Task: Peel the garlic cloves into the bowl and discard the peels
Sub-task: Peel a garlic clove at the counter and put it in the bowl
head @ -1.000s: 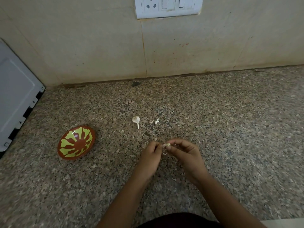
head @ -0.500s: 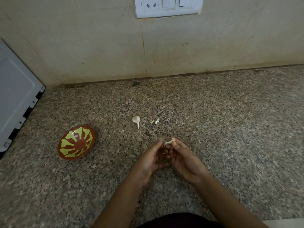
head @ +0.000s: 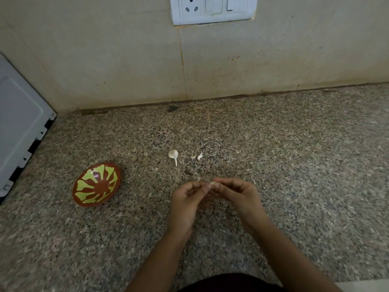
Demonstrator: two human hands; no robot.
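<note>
A small pale garlic clove [head: 213, 183] is pinched between the fingertips of my left hand [head: 188, 197] and my right hand [head: 237, 193], low over the speckled granite counter. Most of the clove is hidden by my fingers. A garlic piece with a stalk [head: 173, 155] lies on the counter beyond my hands. Two small white cloves or peel bits [head: 197, 156] lie to its right. The red-brown bowl with a yellow-green pattern [head: 97, 185] sits to the left of my hands, tilted, and I see nothing inside it.
A grey-white appliance [head: 19, 127] stands at the far left edge. The tiled wall [head: 231, 60] with a white socket plate [head: 212, 8] rises behind the counter. A dark speck [head: 172, 108] lies at the wall's foot.
My hands drew together and tilted inward half a second ago, then spread slightly again. The clove stays pinched between both hands. Bowl and loose garlic have not moved.
</note>
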